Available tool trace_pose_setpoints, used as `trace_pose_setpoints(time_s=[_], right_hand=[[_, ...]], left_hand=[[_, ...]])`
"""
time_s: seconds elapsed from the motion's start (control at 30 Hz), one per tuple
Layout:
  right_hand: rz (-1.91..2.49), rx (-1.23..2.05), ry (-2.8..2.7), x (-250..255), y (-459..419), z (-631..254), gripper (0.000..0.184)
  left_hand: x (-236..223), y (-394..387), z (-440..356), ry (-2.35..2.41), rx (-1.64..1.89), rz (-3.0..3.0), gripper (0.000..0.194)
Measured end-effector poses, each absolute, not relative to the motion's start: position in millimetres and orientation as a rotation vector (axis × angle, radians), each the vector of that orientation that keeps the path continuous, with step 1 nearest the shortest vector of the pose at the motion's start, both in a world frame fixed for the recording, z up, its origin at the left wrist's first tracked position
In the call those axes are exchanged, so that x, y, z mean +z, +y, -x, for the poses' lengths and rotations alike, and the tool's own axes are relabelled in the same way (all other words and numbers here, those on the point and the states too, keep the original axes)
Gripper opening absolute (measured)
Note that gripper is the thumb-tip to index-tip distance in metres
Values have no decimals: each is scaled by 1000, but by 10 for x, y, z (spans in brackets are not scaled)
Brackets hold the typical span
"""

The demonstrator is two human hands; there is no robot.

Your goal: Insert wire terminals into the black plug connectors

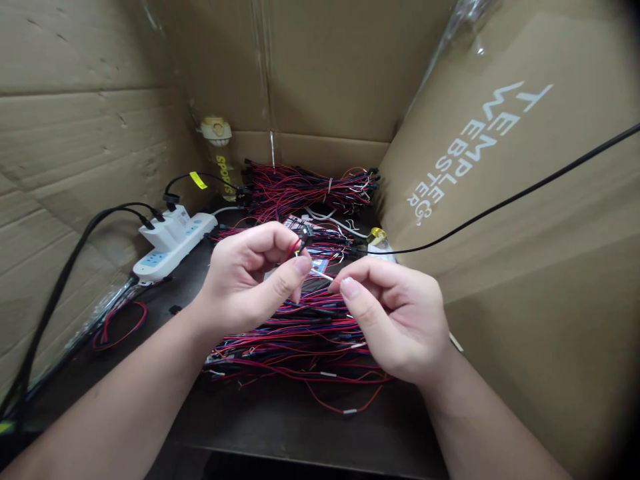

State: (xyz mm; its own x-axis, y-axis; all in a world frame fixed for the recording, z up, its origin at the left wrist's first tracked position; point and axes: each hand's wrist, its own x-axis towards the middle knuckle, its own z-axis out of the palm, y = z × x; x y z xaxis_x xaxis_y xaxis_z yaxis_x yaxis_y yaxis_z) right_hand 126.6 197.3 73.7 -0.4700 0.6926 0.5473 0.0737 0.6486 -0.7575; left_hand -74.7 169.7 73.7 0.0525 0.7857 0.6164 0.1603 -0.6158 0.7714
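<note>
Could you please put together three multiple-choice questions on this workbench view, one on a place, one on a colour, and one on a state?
1. Where does the white power strip lie?
A. To the left of the hands, near the cardboard wall
B. On top of the far wire bundle
C. At the near table edge, right of the hands

2. What colours are the wires in the wire pile under the hands?
A. Green and yellow
B. Mostly red and black
C. All white

3. How is the left hand placed?
A. Flat on the table
B. Gripping the power strip
C. Raised, fingers pinched on a small black connector

Answers:
1. A, it sits at the left with black plugs in it.
2. B, red and dark strands fill the pile.
3. C, thumb and fingers close on the connector, while the right hand pinches a thin wire beside it.
</note>
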Motion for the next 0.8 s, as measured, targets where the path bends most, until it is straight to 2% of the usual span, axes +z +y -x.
trace_pose_setpoints(time_s=[0.07,0.2,0.47,0.8], right_hand=[[636,887,-1934,698,1979,-1263,9],[606,694,-1942,632,2008,-1229,24],[497,391,-1894,649,2167,-1214,5],[388,462,-1877,656,2119,-1199,8]], left_hand=[[737,1704,732,937,1570,-1879,14],[693,1744,693,1001,1604,-1989,12],[574,1885,703,1197,1732,-2250,8],[585,1871,686,1181,1646,-2369,12]])
